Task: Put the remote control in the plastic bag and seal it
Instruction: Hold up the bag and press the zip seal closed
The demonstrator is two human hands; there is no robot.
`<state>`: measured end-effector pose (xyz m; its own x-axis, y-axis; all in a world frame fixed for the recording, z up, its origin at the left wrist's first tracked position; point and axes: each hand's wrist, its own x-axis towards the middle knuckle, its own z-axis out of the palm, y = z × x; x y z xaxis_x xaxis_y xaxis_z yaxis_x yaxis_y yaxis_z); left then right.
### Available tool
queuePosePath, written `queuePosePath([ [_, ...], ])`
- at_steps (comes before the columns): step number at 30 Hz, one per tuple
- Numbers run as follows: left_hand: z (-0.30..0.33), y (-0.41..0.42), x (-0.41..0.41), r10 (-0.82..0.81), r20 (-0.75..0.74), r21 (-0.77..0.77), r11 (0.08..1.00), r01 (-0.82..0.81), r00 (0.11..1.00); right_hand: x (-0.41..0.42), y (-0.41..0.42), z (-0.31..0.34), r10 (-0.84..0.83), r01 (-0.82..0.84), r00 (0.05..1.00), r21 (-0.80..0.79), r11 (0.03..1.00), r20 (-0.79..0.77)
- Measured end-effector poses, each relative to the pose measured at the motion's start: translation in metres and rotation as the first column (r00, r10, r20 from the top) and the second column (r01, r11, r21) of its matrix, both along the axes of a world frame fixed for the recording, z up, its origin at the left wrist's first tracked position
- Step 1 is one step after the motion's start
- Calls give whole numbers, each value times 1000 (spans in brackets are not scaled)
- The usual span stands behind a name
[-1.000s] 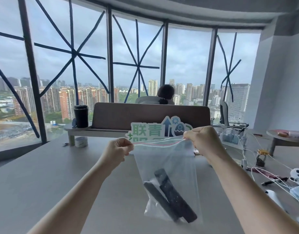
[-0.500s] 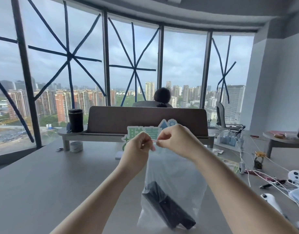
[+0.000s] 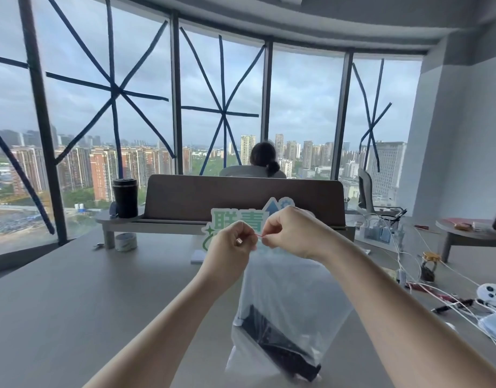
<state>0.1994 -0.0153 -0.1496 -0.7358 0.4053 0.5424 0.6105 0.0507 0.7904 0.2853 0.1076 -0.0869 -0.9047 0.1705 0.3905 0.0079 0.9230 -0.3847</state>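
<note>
A clear plastic bag (image 3: 291,298) hangs upright above the grey table, its bottom near the tabletop. A black remote control (image 3: 280,348) lies slanted in the bag's lower part. My left hand (image 3: 230,242) and my right hand (image 3: 291,233) sit close together at the bag's top edge. Both pinch the red zip strip between thumb and fingers, nearly touching each other. The rest of the seal is hidden behind my hands.
A green and white sign (image 3: 235,219) stands behind my hands. A black tumbler (image 3: 125,197) rests on a raised shelf (image 3: 115,219) with a tape roll (image 3: 125,242) beneath. White cables (image 3: 409,264) and small devices (image 3: 491,295) crowd the right side. A person sits beyond the divider (image 3: 241,194).
My hands came together from the bag's two top corners to its middle. The bag turned and hangs narrower, and the view tilted up slightly.
</note>
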Motion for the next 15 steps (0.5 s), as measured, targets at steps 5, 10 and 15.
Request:
queuePosePath([
  [5,-1,1,1,52,-46,44,998,-50,998,-3,-7,-3,-15,15,1000,50,999,10],
  [10,-5,0,0,177,-53,74,982,-173,983,1,-11,-6,-72,64,997,159,985,41],
  [15,-10,-17,-11,264,28,119,957,-266,964,17,4,-23,-160,141,984,204,969,79],
])
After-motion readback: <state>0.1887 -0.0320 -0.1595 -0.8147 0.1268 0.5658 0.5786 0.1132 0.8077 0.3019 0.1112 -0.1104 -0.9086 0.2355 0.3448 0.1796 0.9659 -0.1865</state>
